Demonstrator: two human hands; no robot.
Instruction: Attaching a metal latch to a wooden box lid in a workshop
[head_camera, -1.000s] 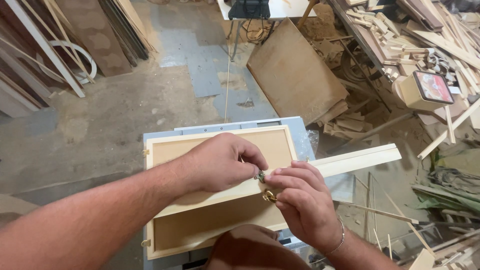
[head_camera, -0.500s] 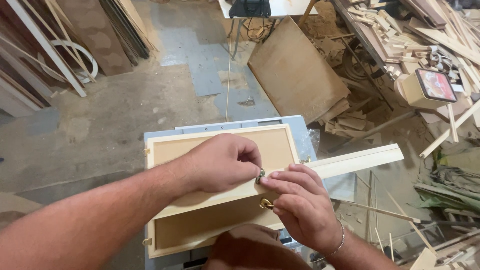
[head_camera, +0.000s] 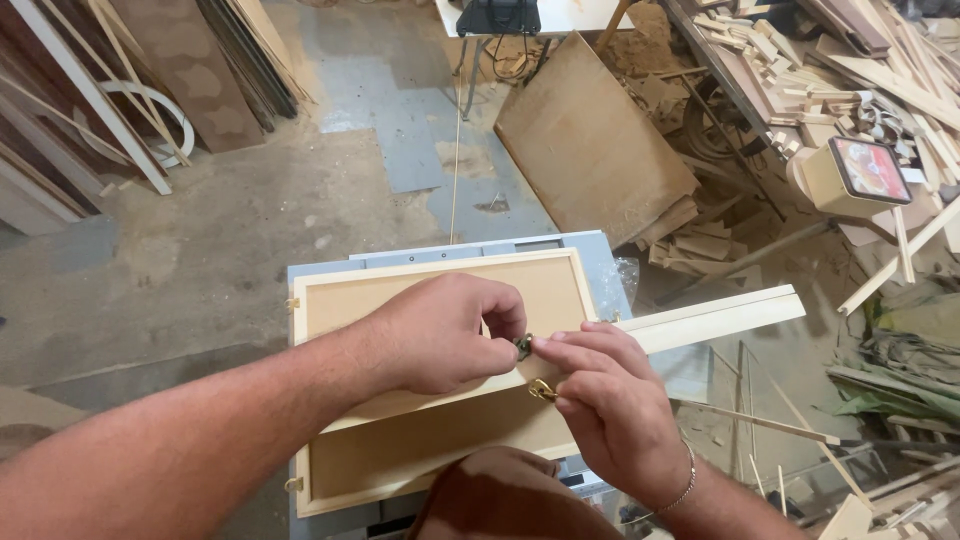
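Left hand (head_camera: 445, 335) curled, fingertips pinching small dark metal fitting (head_camera: 523, 347), right hand (head_camera: 610, 410) fingers together on same fitting, brass hinge (head_camera: 542, 390) just below, on pale wood strip (head_camera: 700, 320) across framed panel (head_camera: 430, 290), blue-grey bench (head_camera: 605, 265) underneath

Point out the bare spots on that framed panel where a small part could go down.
Free: the panel's recessed far strip, between the far frame edge and the left hand, and the near-left recess below the slanting strip. Crowded: the middle, where the left hand and right hand pinch a small brass fitting.
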